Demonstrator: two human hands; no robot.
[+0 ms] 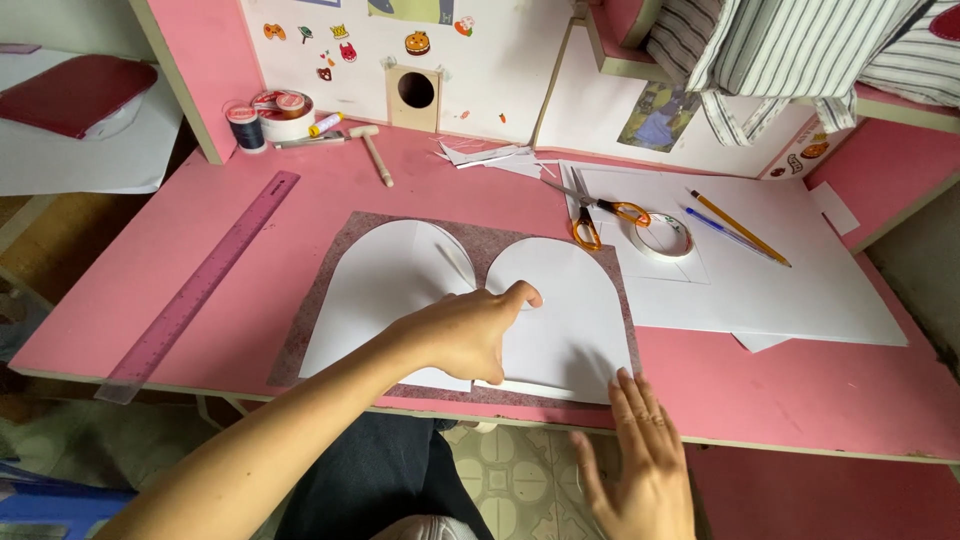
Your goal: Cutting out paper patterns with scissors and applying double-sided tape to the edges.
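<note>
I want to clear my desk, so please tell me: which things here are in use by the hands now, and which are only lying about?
In use:
- left hand
- right hand
- two arch-shaped white paper pieces
- speckled mauve sheet beneath

Lying about:
- purple plastic ruler
- orange-handled scissors
- clear tape roll
- yellow pencil
- blue pen
- small wooden mallet
- thread spools

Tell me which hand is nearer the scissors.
Left. The left hand rests on the white arched papers, below-left of the scissors; the right hand is farther down, at the desk edge.

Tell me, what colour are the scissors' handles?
Orange; the scissors show best in the head view, on the white paper.
</note>
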